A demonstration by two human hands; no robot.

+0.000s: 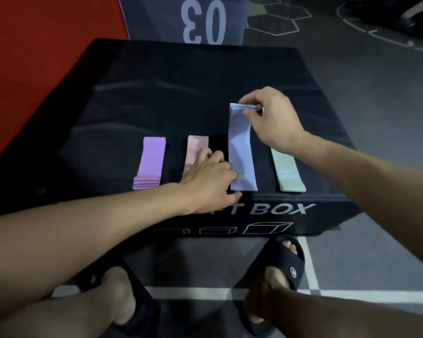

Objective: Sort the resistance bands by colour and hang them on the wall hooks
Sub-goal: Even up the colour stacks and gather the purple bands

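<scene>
A blue band (pixel 242 147) lies stretched between both hands: right hand (pixel 271 118) pinches its far end, left hand (pixel 210 179) presses its near edge.

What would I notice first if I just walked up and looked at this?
Probably the row of pastel bands on the black box: a purple stack on the left, then a pink band, a blue band and a green band on the right. Next, the two hands on the blue one: the right hand pinches its far end while the left hand rests by its near end, covering part of the pink.
</scene>
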